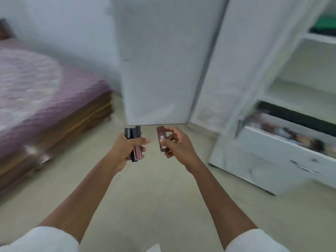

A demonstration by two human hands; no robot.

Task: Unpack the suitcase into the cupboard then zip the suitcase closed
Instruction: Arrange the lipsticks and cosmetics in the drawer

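While both arms were stretched forward over the pale floor, small cosmetic items were held in each hand. The left hand was curled around a bundle of dark tubes, which stood nearly upright; a pinkish, transparent part was seen on one of them, and the thumb was laid across the front of the bundle. The right hand was seen just beside the left one, not touching it, and a small reddish-brown tube was pinched between its thumb and its bent fingers. The exact number of tubes in the left hand could not be told, because the picture was blurred.

The white cupboard was seen in front and to the right, with one door standing open in the middle of the view. On the right, white shelves were shown, with something green lying on the upper one. Lower down, an open drawer was pulled out, and mixed small things were seen inside it, too blurred to be named.

On the left, a bed with a purple patterned cover and a brown wooden base was placed against the wall. White sleeves were seen at the bottom edge. The suitcase was not shown in this view.
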